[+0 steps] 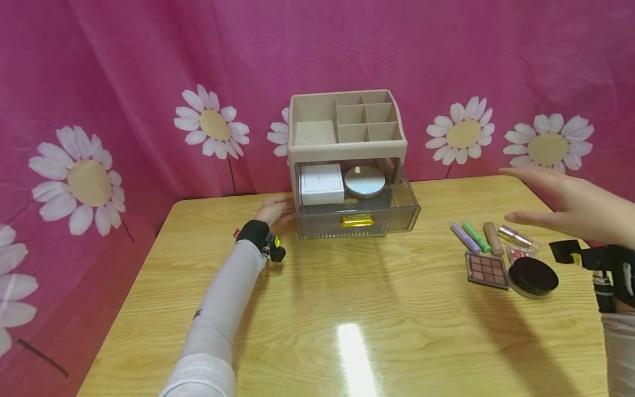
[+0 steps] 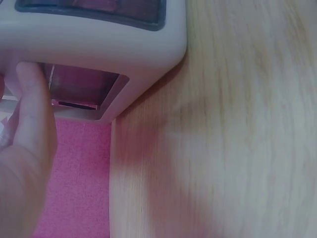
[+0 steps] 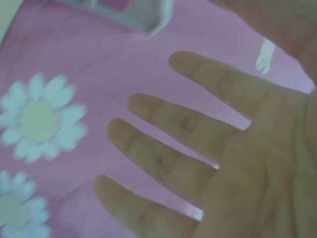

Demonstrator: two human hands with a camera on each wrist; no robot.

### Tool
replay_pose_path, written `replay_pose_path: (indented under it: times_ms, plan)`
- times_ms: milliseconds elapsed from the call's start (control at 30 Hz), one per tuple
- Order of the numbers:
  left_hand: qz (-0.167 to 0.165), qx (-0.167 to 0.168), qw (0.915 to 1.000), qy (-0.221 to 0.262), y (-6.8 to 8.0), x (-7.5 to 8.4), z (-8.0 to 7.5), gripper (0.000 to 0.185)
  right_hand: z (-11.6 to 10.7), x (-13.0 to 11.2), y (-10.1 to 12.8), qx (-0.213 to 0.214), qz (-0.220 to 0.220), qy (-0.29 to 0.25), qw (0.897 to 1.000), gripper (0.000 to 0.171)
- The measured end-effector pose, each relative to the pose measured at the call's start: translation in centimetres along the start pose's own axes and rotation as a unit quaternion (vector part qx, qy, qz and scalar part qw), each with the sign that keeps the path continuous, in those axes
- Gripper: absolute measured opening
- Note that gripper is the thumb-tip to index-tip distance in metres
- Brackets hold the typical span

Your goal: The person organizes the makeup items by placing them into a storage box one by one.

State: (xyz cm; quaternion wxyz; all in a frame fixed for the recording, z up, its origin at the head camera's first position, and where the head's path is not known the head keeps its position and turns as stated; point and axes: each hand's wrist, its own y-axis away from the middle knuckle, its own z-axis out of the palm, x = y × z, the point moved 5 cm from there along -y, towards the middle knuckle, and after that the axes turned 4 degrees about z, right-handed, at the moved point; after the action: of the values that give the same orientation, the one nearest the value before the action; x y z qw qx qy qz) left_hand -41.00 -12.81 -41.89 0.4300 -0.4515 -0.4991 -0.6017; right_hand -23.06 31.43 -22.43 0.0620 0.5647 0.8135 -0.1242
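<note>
the beige plastic organiser with a divided top tray and a smoky clear drawer [image 1: 347, 165] stands at the back middle of the pale wooden surface [image 1: 347, 309], against the pink daisy-printed cloth [image 1: 124, 82]. its drawer is pulled out toward the viewer, gold handle [image 1: 357, 221] in front, so the drawer's long axis runs left to right and its opening faces up. inside the drawer a white square box [image 1: 322, 184] lies on the left and a round mirrored compact [image 1: 364, 181] on the right, side by side.

the left hand [image 1: 278, 212] rests against the organiser's left lower side, touching it; in the left wrist view its fingers [image 2: 34, 114] lie straight and together along the beige wall, curled round nothing.

to the right of the organiser, well apart from it, a cluster of cosmetics lies on the surface: a lilac stick [image 1: 464, 237], a green stick [image 1: 476, 236], a brown stick [image 1: 493, 238], a silvery pink tube [image 1: 516, 237], a square eyeshadow palette [image 1: 486, 269] and a round black jar [image 1: 533, 275], with a small clear pink case [image 1: 518, 254] among them. the sticks point away from the viewer, leaning slightly left.

the right hand [image 1: 570, 207] hovers above and just behind this cluster, palm down, fingers [image 3: 163, 148] spread and straight, holding nothing. it is the nearer hand to the cosmetics, which lie below and a little toward the viewer from its fingertips; the open drawer lies off to its left.
</note>
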Motion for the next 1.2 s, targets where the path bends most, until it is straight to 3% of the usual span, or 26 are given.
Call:
replay_pose_path:
  times_ms: [67, 200, 433, 533, 667, 800, 1033, 1200]
  plan:
    - [-0.001, 0.001, 1.0, 0.004, 0.3, 0.3, 0.1, 0.042, 0.9, 1.9, 0.4, -0.003, 0.021, -0.007, 1.0, 0.082]
    - [-0.02, 0.01, 0.9997, 0.005, 2.5, 1.8, 1.2, 0.042, 2.8, 5.0, 1.1, -0.019, 0.051, -0.011, 0.998, 0.084]
    - [0.0, -0.007, 1.0, 0.0, -2.6, -1.9, -1.1, 0.042, 6.9, 9.2, 2.4, -0.103, 0.103, -0.018, 0.989, 0.087]
    - [-0.008, 0.0, 0.9999, -0.015, -1.5, -1.1, -0.6, 0.042, 8.7, 10.6, 2.8, -0.13, 0.107, -0.032, 0.985, 0.086]
    - [-0.01, 0.007, 0.9999, -0.009, -0.7, -0.5, -0.4, 0.043, 10.5, 11.6, 3.1, -0.136, 0.091, -0.063, 0.984, 0.082]
    - [-0.016, 0.007, 0.9999, 0.0, -0.8, -0.6, -0.5, 0.043, 11.7, 12.1, 3.4, -0.141, 0.082, -0.073, 0.984, 0.08]
    - [-0.017, 0.013, 0.9998, -0.004, -0.5, -0.3, -0.3, 0.043, 13.0, 12.3, 3.7, -0.152, 0.066, -0.092, 0.982, 0.071]
    - [-0.012, 0.011, 0.9999, -0.002, -0.2, -0.1, -0.2, 0.043, 13.6, 12.6, 3.7, -0.163, 0.076, -0.107, 0.978, 0.073]
